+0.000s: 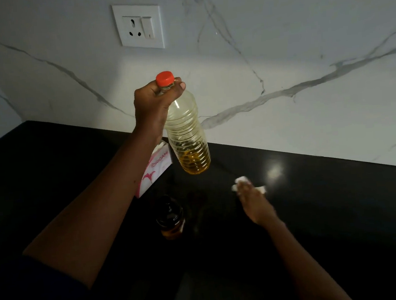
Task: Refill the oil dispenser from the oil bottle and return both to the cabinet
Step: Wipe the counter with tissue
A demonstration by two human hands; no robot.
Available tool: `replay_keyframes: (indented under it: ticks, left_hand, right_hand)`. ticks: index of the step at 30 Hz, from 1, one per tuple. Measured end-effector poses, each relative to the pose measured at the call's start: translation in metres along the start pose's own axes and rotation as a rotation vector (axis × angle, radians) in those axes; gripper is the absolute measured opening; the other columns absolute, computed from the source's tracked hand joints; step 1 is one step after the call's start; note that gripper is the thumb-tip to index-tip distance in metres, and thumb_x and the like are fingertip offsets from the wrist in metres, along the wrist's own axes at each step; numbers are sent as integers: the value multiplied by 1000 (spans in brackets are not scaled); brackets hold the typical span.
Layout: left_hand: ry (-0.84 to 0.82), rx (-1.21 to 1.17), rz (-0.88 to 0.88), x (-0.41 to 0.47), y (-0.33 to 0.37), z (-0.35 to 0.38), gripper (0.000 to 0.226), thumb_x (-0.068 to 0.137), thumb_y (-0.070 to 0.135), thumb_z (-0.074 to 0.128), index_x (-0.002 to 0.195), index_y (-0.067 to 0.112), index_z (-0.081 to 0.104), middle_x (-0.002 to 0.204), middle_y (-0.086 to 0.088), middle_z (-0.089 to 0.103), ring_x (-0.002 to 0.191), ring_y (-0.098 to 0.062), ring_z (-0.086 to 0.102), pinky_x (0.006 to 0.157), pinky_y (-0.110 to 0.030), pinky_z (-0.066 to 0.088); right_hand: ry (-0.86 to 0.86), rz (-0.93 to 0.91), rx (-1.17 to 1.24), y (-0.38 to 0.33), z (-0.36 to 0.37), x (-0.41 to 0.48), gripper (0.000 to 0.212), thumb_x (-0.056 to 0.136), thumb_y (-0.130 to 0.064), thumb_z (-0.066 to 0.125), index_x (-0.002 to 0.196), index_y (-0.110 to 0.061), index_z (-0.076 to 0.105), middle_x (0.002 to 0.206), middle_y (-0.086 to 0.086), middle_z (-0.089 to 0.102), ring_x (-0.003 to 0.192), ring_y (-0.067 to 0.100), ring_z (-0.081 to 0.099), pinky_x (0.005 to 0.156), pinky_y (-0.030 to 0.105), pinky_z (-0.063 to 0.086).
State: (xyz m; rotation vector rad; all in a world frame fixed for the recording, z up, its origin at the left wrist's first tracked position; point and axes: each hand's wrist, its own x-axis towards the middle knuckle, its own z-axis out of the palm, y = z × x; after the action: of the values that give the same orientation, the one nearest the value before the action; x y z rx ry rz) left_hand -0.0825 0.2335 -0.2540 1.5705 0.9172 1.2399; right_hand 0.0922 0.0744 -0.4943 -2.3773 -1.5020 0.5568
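The clear ribbed plastic oil bottle (186,131) was held by its neck in the left hand (153,101), raised beyond the dark glass dispenser (170,216); a white tissue (241,182) was pressed under the flat right hand (255,204), likely for spills

black counter (343,213) with tissue box (155,172), oil dispenser (170,216), crumpled tissue (243,180)

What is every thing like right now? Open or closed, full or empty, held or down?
oil bottle: red cap on, almost empty, held up.
left hand: grips the bottle's neck.
oil dispenser: stands on the counter, some oil inside.
right hand: fingers rest on the tissue.
tissue: crumpled, on the counter.
tissue box: open, a tissue sticking out.
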Motion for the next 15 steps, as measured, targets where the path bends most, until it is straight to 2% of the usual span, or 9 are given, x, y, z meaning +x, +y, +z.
replay_keyframes:
  ticks: [3, 4, 8, 12, 15]
  left_hand:
    - [14, 25, -15, -1, -6, 4, 27, 82, 28, 69, 105, 14, 70, 94, 5, 67, 93, -10, 60, 85, -25, 43]
    - [21, 31, -22, -1, -8, 5, 27, 82, 28, 69, 104, 14, 70, 92, 5, 67, 90, -8, 59, 84, -25, 43]
    - [19, 36, -44, -1, -14, 5, 26, 82, 29, 69, 104, 15, 70, 91, 6, 66, 90, -10, 60, 88, -31, 47]
    - [-31, 56, 12, 1, -15, -5, 25, 82, 27, 69, 104, 17, 70, 94, 5, 67, 97, -12, 61, 92, -32, 46]
    - [-8, 50, 24, 6, -15, -15, 28, 79, 30, 70, 103, 15, 70, 97, 1, 70, 100, -16, 63, 97, -39, 47]
  right_hand:
    - [158, 349, -100, 77, -19, -15, 52, 97, -17, 11, 146, 1, 14, 155, 18, 14, 143, 28, 13, 117, 38, 14]
    - [178, 446, -104, 91, -24, -19, 51, 98, -16, 12, 146, 1, 14, 154, 19, 15, 143, 30, 13, 117, 41, 15]
    - [189, 625, -38, 85, -30, -3, 50, 100, -17, 23, 145, 3, 16, 152, 22, 16, 141, 37, 14, 112, 51, 18]
    - [133, 540, -49, 28, -28, 40, 49, 98, -14, 25, 142, 5, 21, 152, 23, 15, 140, 37, 16, 110, 49, 23]
    - [64, 294, -71, -35, -13, 77, 49, 99, -20, 28, 143, 1, 22, 153, 19, 14, 140, 34, 17, 111, 47, 24]
